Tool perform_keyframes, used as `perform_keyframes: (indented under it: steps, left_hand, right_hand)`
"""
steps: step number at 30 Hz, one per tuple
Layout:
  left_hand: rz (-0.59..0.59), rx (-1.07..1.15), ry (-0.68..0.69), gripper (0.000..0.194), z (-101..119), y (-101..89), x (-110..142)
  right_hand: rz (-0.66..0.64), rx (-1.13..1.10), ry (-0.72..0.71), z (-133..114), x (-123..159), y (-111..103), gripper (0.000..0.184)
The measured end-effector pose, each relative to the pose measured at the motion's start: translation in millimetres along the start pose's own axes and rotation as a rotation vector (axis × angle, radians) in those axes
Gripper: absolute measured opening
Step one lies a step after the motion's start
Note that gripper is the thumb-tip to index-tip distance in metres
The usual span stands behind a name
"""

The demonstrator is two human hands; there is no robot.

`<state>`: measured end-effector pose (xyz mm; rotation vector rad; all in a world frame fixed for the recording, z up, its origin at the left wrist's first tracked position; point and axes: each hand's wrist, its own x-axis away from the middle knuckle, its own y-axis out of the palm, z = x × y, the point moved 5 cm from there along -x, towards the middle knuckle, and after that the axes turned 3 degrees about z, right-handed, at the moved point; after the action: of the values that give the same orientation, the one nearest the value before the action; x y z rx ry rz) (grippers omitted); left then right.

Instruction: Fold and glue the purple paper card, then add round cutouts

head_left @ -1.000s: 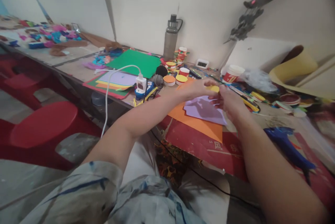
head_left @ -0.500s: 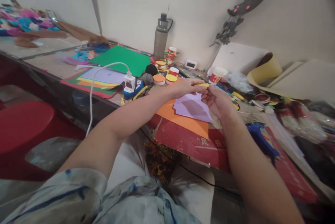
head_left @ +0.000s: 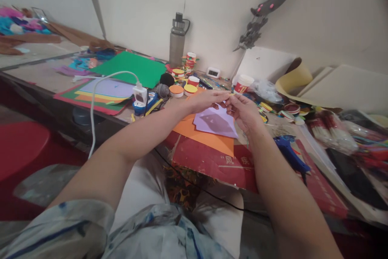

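My left hand point(head_left: 210, 100) and my right hand point(head_left: 245, 110) meet at their fingertips above the table. Both are closed in a pinch around a small yellow piece point(head_left: 231, 95), which the fingers mostly cover, so its exact shape is unclear. Beneath them lie sheets of purple paper point(head_left: 214, 123) on orange paper point(head_left: 222, 145), with the hands' shadow across the purple. The orange sheet rests on a red printed board point(head_left: 200, 158). To the right of my right forearm is a blue glue gun point(head_left: 291, 154).
Behind the hands stand round lids with orange point(head_left: 176, 91) and yellow point(head_left: 190, 89) tops, a paper cup point(head_left: 243, 84) and a grey bottle point(head_left: 177, 43). Left are a charger with a white cable point(head_left: 140, 95) and green paper point(head_left: 130, 67). A red stool point(head_left: 21, 146) stands at lower left.
The view has turned slightly to the right, so things sit further left. My fingertips have drawn closer together, and less of the yellow piece shows between them.
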<state>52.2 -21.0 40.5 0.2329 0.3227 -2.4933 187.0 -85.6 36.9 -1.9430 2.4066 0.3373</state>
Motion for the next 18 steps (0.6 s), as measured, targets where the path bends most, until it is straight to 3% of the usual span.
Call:
perform_keyframes:
  steps: [6,11,15,18]
  left_hand:
    - [0.016,-0.004,-0.032,0.053,-8.2,-1.4,-3.3]
    - [0.073,-0.279,0.031,0.071,-4.7,-6.2,-4.4]
    - [0.114,-0.424,0.108,0.07,-0.1,-10.3,-5.9]
    - [0.117,-0.361,0.124,0.07,-1.7,-11.2,-7.5]
  right_hand:
    - [0.02,0.0,-0.018,0.9,0.5,-0.6,0.055]
    - [0.002,-0.017,0.008,-3.8,3.7,2.1,0.049]
    - [-0.001,-0.032,0.009,-6.3,4.4,1.9,0.041]
    - [0.003,-0.045,0.029,-6.5,4.2,0.5,0.038]
